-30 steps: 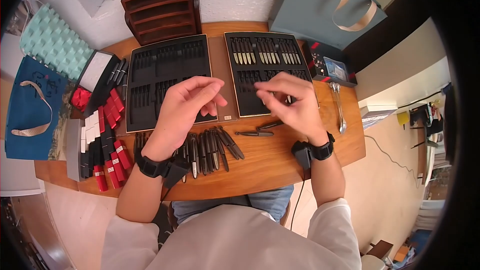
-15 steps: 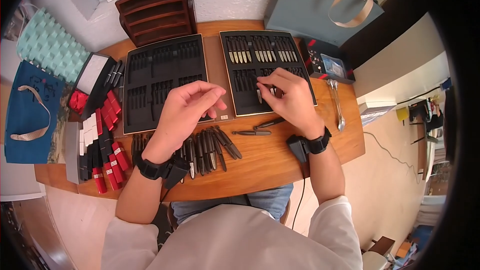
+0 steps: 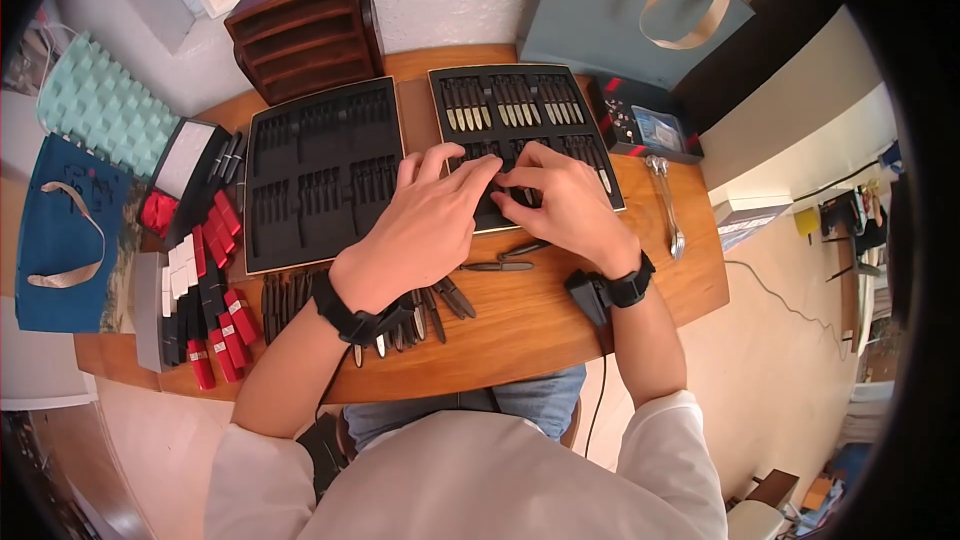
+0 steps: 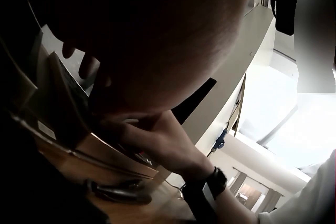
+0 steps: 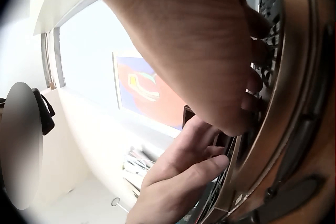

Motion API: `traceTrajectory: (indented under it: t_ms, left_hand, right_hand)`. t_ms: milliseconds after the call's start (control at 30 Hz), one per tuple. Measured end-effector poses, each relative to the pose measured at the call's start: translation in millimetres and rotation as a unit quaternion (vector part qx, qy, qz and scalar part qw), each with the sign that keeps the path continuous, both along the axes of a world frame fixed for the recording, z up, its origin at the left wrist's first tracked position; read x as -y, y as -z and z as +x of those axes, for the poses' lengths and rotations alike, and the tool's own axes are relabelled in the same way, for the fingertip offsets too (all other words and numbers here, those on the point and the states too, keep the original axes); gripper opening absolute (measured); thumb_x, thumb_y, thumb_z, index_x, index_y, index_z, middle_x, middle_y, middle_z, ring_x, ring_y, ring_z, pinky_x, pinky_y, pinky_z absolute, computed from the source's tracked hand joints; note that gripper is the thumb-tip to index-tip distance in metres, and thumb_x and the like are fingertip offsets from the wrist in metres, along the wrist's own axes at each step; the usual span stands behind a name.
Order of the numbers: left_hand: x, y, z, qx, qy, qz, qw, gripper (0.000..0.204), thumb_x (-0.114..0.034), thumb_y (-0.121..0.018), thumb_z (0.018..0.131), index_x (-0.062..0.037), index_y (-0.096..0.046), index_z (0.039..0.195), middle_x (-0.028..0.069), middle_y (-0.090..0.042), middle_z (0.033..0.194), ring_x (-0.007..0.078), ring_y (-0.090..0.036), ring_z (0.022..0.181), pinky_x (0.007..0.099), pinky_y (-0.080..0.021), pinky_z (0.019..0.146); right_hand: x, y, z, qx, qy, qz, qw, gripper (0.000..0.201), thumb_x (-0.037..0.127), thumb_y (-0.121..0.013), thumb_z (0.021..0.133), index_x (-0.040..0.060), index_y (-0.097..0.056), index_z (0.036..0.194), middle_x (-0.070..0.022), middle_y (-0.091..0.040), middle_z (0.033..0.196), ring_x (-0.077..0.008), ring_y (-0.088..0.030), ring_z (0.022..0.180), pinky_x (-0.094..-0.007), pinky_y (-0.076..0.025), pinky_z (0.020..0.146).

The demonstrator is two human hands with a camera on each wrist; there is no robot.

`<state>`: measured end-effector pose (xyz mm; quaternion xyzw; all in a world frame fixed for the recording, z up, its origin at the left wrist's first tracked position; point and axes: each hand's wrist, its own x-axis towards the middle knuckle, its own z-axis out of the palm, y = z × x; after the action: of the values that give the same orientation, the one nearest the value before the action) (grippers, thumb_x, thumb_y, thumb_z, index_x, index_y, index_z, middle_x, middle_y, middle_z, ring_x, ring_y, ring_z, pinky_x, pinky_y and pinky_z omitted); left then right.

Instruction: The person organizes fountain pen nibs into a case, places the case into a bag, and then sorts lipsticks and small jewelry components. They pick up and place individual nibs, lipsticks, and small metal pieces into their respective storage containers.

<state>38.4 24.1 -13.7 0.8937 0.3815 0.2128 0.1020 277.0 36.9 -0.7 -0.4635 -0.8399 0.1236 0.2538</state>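
Observation:
My right hand [image 3: 570, 205] is low over the front row of the right black tray [image 3: 515, 136], thumb and forefinger bent together around a small dark knife-shaped piece mostly hidden by the fingers. Fingers extended, my left hand [image 3: 425, 225] reaches across from the left, its fingertips beside the right hand's at the same row. Several similar pieces [image 3: 466, 118] with pale ends sit in the tray's back slots. More dark pieces [image 3: 455, 302] lie in a pile on the table, partly under the left forearm. Two loose ones [image 3: 498, 266] lie in front of the tray.
A left black tray [image 3: 322, 154] holds dark pieces in its slots. Red boxes [image 3: 240, 315] and white ones crowd the table's left side, near a blue bag [image 3: 70, 240]. Spoons [image 3: 668, 210] lie at right. A wooden rack [image 3: 300, 35] and grey paper bag [image 3: 610, 20] stand behind.
The left hand has moved right and forward onto the right tray, its fingers straightening. The right hand has lowered to the front row with the dark piece. The head view has shifted slightly.

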Motion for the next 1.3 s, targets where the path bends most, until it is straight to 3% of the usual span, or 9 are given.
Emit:
traceTrajectory:
  t_ms: [667,733,767,833,867,967,1133,1233,1300]
  left_hand:
    - [-24,-5,0,0.013,-0.008,-0.047,0.999,0.055,0.001,-0.064,0.094,-0.0042,-0.063,0.149,0.0180,-0.069,0.138,0.0357,-0.052,0.142,0.0525,-0.037,0.120]
    - [-30,-7,-5,0.095,0.021,-0.061,0.993,0.056,0.001,-0.063,0.094,-0.0081,-0.064,0.149,0.0163,-0.070,0.134,0.0335,-0.053,0.140,0.0508,-0.037,0.120]
    - [-27,-11,-7,0.097,0.019,-0.061,0.993,0.056,0.001,-0.063,0.094,-0.0081,-0.064,0.149,0.0163,-0.070,0.134,0.0335,-0.053,0.140,0.0508,-0.037,0.120]
    - [-19,-26,-12,0.101,-0.002,-0.069,0.992,0.053,0.002,-0.063,0.094,-0.0112,-0.067,0.145,0.0129,-0.070,0.136,0.0312,-0.055,0.139,0.0476,-0.037,0.120]
    - [-15,-32,-16,0.102,-0.004,-0.068,0.992,0.053,0.002,-0.063,0.094,-0.0112,-0.067,0.145,0.0129,-0.070,0.136,0.0312,-0.055,0.139,0.0476,-0.037,0.120]
    - [1,-40,-30,0.139,0.008,-0.094,0.986,0.045,0.002,-0.064,0.095,-0.0109,-0.073,0.137,0.0103,-0.073,0.130,0.0300,-0.059,0.132,0.0439,-0.039,0.117]
    - [15,-26,-46,0.267,0.027,-0.137,0.954,0.032,0.004,-0.070,0.100,-0.0068,-0.078,0.129,0.0081,-0.079,0.116,0.0194,-0.074,0.101,0.0335,-0.056,0.094]
    - [21,-16,-50,0.329,0.063,-0.267,0.904,0.029,0.003,-0.072,0.103,-0.0020,-0.076,0.132,0.0081,-0.080,0.121,0.0134,-0.074,0.099,0.0291,-0.058,0.087]
    - [25,-14,-49,0.340,0.072,-0.306,0.886,0.026,-0.001,-0.072,0.107,0.0018,-0.075,0.133,0.0093,-0.079,0.123,0.0133,-0.075,0.101,0.0291,-0.060,0.090]
  right_hand:
    - [-2,-5,6,0.000,-0.058,-0.009,0.998,0.014,0.014,-0.080,0.091,0.0048,-0.085,0.100,-0.0113,-0.073,0.089,-0.0339,-0.073,0.076,-0.0455,-0.058,0.069]
    - [-2,-13,8,-0.112,-0.078,-0.082,0.987,0.015,0.015,-0.082,0.089,0.0047,-0.085,0.100,-0.0109,-0.072,0.080,-0.0284,-0.071,0.069,-0.0401,-0.055,0.066]
    - [-1,-21,11,-0.109,-0.079,-0.083,0.987,0.015,0.015,-0.082,0.089,0.0047,-0.085,0.100,-0.0109,-0.072,0.080,-0.0284,-0.071,0.069,-0.0401,-0.055,0.066]
    - [3,-35,21,-0.040,-0.104,-0.264,0.958,0.018,0.016,-0.085,0.087,0.0052,-0.086,0.101,-0.0100,-0.070,0.070,-0.0235,-0.067,0.063,-0.0354,-0.052,0.063]
    - [3,-32,29,-0.027,-0.133,-0.292,0.947,0.016,0.012,-0.088,0.087,0.0074,-0.087,0.103,-0.0036,-0.067,0.062,-0.0147,-0.061,0.054,-0.0299,-0.046,0.056]
    - [5,-34,36,0.067,-0.084,-0.305,0.946,0.021,0.016,-0.088,0.084,0.0060,-0.087,0.103,-0.0090,-0.071,0.066,-0.0224,-0.067,0.059,-0.0362,-0.050,0.060]
    - [6,-36,26,0.083,-0.118,-0.299,0.943,0.020,0.012,-0.088,0.083,0.0047,-0.085,0.101,-0.0100,-0.071,0.069,-0.0244,-0.068,0.062,-0.0397,-0.050,0.061]
    - [8,-31,12,-0.049,-0.168,-0.239,0.955,0.022,0.005,-0.089,0.082,0.0072,-0.082,0.102,-0.0062,-0.075,0.084,-0.0193,-0.072,0.074,-0.0346,-0.052,0.067]
    - [8,-15,-5,-0.209,-0.203,-0.045,0.955,0.025,0.005,-0.085,0.083,0.0095,-0.081,0.108,-0.0055,-0.074,0.092,-0.0248,-0.072,0.087,-0.0391,-0.055,0.077]
